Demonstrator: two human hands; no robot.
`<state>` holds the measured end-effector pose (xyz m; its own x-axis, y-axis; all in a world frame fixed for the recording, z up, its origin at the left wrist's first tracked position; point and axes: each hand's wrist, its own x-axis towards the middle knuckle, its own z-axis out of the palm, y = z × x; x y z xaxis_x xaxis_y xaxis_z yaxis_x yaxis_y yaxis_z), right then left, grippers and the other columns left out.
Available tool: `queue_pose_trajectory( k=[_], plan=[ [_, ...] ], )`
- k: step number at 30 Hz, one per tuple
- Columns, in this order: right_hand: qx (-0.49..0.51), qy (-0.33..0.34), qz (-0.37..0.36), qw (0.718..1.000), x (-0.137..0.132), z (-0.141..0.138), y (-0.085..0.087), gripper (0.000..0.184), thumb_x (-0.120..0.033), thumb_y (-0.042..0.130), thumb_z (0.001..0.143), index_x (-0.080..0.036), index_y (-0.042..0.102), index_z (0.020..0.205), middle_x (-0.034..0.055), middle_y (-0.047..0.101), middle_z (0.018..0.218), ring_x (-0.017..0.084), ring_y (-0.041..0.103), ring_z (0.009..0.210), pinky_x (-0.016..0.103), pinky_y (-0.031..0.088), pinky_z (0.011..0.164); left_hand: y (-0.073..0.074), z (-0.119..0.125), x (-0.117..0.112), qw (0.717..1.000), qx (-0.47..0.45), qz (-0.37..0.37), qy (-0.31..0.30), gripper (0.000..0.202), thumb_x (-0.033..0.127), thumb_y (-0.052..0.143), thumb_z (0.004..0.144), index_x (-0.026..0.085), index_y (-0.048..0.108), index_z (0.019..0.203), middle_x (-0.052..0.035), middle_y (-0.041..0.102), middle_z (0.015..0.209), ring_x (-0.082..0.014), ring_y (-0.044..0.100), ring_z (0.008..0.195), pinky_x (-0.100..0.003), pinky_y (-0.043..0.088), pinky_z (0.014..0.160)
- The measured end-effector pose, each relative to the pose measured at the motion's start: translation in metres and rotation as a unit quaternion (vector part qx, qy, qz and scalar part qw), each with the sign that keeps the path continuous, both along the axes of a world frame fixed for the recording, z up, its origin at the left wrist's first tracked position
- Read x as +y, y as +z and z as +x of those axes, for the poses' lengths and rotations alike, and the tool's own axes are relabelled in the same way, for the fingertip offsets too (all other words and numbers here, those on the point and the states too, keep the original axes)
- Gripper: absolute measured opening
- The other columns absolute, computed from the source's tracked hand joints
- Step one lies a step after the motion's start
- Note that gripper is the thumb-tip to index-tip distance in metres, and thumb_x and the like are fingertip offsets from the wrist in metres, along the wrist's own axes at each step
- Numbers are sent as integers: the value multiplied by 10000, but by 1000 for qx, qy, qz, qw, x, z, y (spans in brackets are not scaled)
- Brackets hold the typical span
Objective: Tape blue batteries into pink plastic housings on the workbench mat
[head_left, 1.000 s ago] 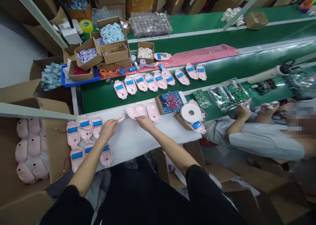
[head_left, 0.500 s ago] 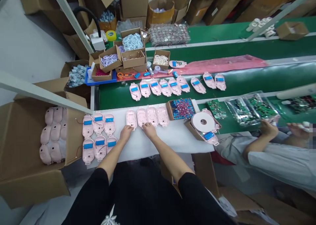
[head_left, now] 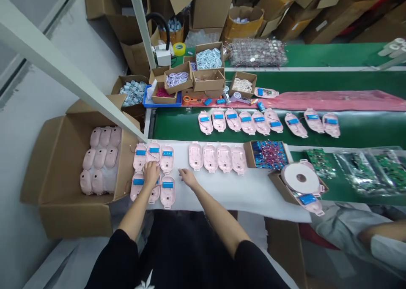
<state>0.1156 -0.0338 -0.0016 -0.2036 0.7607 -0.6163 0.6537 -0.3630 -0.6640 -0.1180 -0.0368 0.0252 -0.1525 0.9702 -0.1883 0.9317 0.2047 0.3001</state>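
Note:
My left hand (head_left: 151,173) lies over a group of pink plastic shells, each with a blue battery and thin wires. Its fingers are outstretched around the edge of the upper middle shell (head_left: 154,153) and partly cover the shell below it; no firm grip shows. My right hand (head_left: 188,177) hovers over the white mat (head_left: 203,194), thumb and fingers slightly apart with nothing seen between them. It is nearest to a row of pink shells without batteries, just left of and below the leftmost one (head_left: 196,156).
Left stands an open carton (head_left: 76,213) of stacked pink shells. A box of wired blue batteries (head_left: 249,154) and a white tape roll (head_left: 300,178) are on the right. Battery-fitted shells (head_left: 245,122) line the green belt. Another person's arm (head_left: 385,232) is at far right.
My view has swung left. Both hands have left the row of battery-less shells; the left one has reached over to the battery-fitted group, and the right has drawn left onto the mat.

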Motion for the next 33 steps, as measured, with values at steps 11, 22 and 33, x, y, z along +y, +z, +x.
queue_pose_trajectory(
  k=[11,22,33],
  plan=[
    [-113,-61,37,991,90,-33,-5,338,-253,479,1065,-151,791,981,95,815,965,187,737,913,216,463,776,-45,-55,154,994,-28,-45,-91,499,325,553,975,204,617,1455,-244,495,1556,-382,538,1337,-550,459,1100],
    [-192,-58,67,977,305,83,25,331,-221,490,1046,-63,754,1171,264,754,1203,280,724,1142,296,503,915,-33,-27,212,995,-87,10,-48,481,171,484,892,215,745,1293,-94,671,1157,-225,674,1052,-328,543,1004],
    [-92,-181,42,978,62,151,156,312,-385,689,1021,-238,676,1296,91,661,1342,235,680,1143,405,600,949,-76,82,392,972,-226,60,-8,546,456,474,807,179,746,1191,-208,632,1256,-421,623,1265,-551,480,1107]
  ],
)
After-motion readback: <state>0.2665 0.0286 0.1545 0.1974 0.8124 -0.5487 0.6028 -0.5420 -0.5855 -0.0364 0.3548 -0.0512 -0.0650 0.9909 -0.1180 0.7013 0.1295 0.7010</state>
